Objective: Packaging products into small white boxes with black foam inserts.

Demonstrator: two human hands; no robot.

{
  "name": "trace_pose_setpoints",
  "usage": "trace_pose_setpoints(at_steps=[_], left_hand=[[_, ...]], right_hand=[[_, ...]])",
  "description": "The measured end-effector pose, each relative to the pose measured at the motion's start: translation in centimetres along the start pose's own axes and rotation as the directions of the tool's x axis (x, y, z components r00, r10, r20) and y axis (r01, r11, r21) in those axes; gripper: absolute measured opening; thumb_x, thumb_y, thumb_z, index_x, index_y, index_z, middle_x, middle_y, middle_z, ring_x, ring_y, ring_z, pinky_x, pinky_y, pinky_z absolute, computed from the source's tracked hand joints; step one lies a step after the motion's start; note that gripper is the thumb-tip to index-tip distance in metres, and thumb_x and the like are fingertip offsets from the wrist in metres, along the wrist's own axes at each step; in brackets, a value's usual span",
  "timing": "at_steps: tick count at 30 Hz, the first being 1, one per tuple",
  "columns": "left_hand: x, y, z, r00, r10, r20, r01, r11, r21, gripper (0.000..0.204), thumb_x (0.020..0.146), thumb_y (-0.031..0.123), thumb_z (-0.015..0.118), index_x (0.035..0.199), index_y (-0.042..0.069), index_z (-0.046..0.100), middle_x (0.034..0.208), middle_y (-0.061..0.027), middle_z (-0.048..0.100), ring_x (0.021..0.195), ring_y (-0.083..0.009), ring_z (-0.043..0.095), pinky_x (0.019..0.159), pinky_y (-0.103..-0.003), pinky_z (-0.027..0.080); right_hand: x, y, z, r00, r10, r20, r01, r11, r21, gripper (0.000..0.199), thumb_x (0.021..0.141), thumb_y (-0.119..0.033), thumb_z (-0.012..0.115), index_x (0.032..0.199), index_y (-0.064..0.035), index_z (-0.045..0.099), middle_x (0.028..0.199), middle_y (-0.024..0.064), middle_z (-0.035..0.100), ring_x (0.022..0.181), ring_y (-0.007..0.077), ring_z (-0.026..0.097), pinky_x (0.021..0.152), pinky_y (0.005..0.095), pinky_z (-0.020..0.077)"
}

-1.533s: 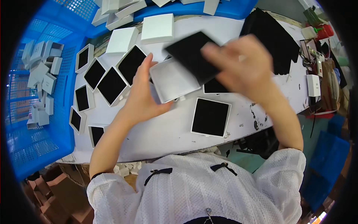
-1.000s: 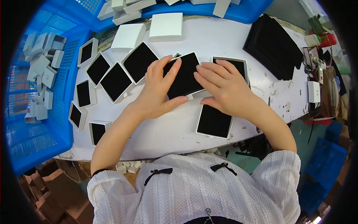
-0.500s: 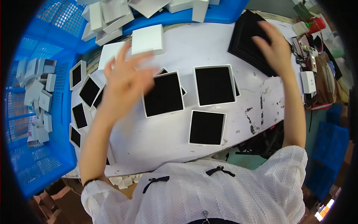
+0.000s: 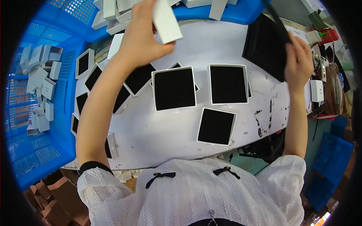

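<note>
My left hand [image 4: 140, 39] is closed around a white box [image 4: 166, 23], raised above the far side of the table and tilted. In my right hand [image 4: 299, 64] is a thin black pad [image 4: 278, 19], pinched at its edge and standing up from the stack of black pads [image 4: 262, 47] at the far right. Between the hands lie white boxes with black inserts: a large one [image 4: 174, 89] at the middle, another [image 4: 229, 84] to its right, and a smaller one [image 4: 217, 127] nearer me. The large ones partly cover other boxes beneath.
More black-lined boxes [image 4: 83, 64] crowd the table's left side, some behind my left forearm. Blue crates [image 4: 62, 113] with loose white boxes stand left and at the back. Bottles and clutter [image 4: 329, 35] sit at the right edge, near a small white box [image 4: 317, 91].
My left hand has moved up and away from me and taken hold of a white box. My right hand has closed on a black pad and lifted it off the stack.
</note>
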State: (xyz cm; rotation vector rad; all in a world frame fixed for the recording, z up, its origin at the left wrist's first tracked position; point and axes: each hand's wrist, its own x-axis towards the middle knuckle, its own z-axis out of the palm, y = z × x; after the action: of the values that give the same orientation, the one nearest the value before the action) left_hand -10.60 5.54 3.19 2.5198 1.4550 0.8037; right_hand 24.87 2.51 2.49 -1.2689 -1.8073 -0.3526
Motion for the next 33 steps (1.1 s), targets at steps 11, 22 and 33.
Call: trace_pose_setpoints(at_steps=[11, 22, 33], left_hand=[[-5.6, 4.2, 1.1, 0.995, -0.052, 0.083, 0.097, 0.64, -0.762, 0.107, 0.058, 0.0, 0.076, 0.138, 0.011, 0.006, 0.128, -0.0119, 0.033, 0.123, -0.0227, 0.039, 0.098, -0.037, 0.043], [-3.4, 1.6, -0.1, 0.98, -0.191, 0.062, 0.152, 0.504, -0.85, 0.106, 0.058, 0.005, 0.079, 0.137, 0.009, 0.009, 0.126, -0.012, 0.04, 0.117, -0.0237, 0.047, 0.099, -0.037, 0.042], [-0.3, -2.7, 3.9, 0.903, 0.341, 0.263, -0.401, 0.888, 0.227, 0.089, 0.075, 0.058, 0.063, 0.144, 0.017, 0.024, 0.15, -0.0125, 0.02, 0.138, -0.0354, 0.016, 0.112, -0.049, 0.012]], right_hand=[[0.0, -13.0, 2.8, 0.807, -0.567, 0.169, 0.49, 0.801, 0.344, 0.037, 0.061, -0.008, 0.064, 0.097, -0.0037, 0.066, 0.084, 0.0016, 0.055, 0.073, 0.0167, 0.052, 0.064, 0.0301, 0.0403], [2.2, -7.8, 4.8, 0.892, -0.407, 0.198, 0.356, 0.9, 0.25, 0.055, 0.073, 0.009, 0.052, 0.125, -0.0104, 0.052, 0.122, 0.0121, 0.057, 0.099, 0.0249, 0.059, 0.075, 0.0331, 0.0491], [0.8, -4.1, 7.7, 0.619, -0.077, 0.782, 0.011, 0.996, 0.09, 0.055, 0.067, -0.007, 0.069, 0.121, -0.0053, 0.056, 0.122, 0.0134, 0.057, 0.113, 0.0264, 0.052, 0.095, 0.0365, 0.0434]])
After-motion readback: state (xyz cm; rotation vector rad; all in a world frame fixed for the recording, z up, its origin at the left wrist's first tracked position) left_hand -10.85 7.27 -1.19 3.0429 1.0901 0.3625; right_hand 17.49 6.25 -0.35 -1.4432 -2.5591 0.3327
